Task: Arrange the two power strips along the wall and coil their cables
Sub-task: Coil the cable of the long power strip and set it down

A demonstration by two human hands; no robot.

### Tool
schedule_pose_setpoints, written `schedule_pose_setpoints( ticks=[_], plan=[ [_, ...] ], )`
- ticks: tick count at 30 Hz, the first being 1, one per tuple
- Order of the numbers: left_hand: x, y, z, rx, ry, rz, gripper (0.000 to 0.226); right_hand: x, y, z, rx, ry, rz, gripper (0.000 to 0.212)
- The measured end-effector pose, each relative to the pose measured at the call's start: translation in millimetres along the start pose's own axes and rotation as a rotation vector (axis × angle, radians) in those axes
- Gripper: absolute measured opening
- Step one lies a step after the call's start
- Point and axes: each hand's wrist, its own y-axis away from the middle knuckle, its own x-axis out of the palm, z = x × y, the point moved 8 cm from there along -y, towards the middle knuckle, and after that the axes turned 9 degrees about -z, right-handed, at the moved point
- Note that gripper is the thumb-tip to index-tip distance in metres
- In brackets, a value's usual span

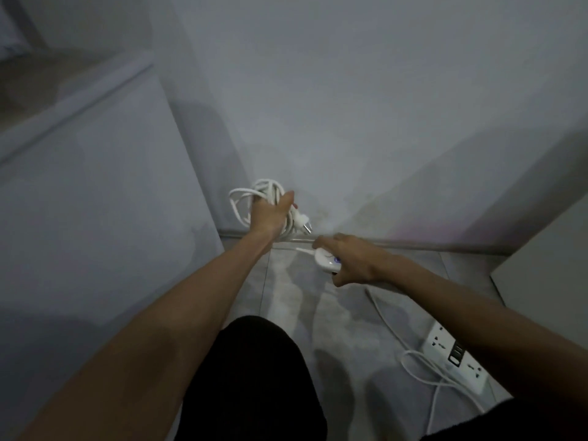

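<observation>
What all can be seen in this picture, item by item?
Coiled cable: one, white, bunched in the left hand, held up near the wall.
Plug: one, white, hanging from the coil.
Power strip: one, white, under the right hand, close to the wall base.
Second power strip: one, white with dark ports, on the floor at lower right.
Loose cable: one, white, looping beside the second strip.
Wall: grey-white, ahead.
Floor: grey tiles.
Left hand: one, gripping the coil.
Right hand: one, on the strip.
</observation>
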Motion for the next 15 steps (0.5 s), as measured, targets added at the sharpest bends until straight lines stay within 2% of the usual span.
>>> schedule_pose_setpoints(
  ticks=[3, 5, 10, 13, 15],
  plan=[
    [4.6, -12.2, 2.1, 0.182, -0.255, 0.052, 0.032, 1.7, -25.8, 2.5, 0.016, 0.0, -0.013, 0.064],
    [5.8, -26.3, 12.1, 0.228, -0.336, 0.039, 0.038, 6.9, -43.7, -0.7, 0.004, 0.02, -0.017, 0.061],
    [16.6, -73.2, 59.4, 0.211, -0.52, 0.054, 0.05, 38.6, -89.5, -15.2, -0.024, 0.022, -0.037, 0.062],
    [32.0, -100.7, 96.9, 0.184, -0.652, 0.162, 0.046, 73.7, -113.8, -30.7, -0.037, 0.01, -0.03, 0.065],
    [42.0, -118.8, 124.0, 0.19, -0.726, 0.23, 0.054, 93.8, -129.0, -42.9, -0.05, 0.025, -0.056, 0.064]
  ],
)
